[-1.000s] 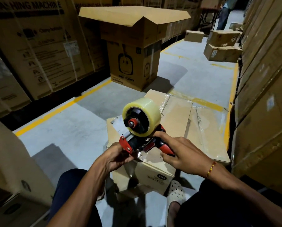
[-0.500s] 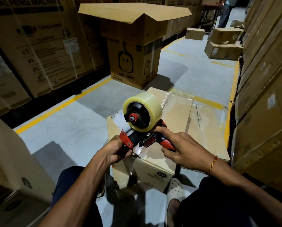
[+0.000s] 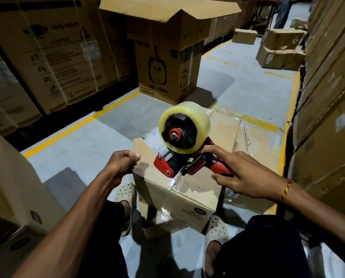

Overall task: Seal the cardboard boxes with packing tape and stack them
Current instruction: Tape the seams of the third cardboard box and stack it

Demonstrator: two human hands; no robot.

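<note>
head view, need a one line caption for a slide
Right hand holds a tape dispenser on a small cardboard box while the left hand grips its corner.

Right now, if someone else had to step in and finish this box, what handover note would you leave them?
Left hand: fingers curled at the near left corner of the small box; whether it pinches a tape end is unclear.
Right hand: holds the red handle of the tape dispenser, which rests on the box top.
Box sits on the floor between the feet, flaps closed, clear tape already across the near edge seam.
A taped flat carton lies just behind it.
Left: finish the strip, cut it, then stack the box.
</note>
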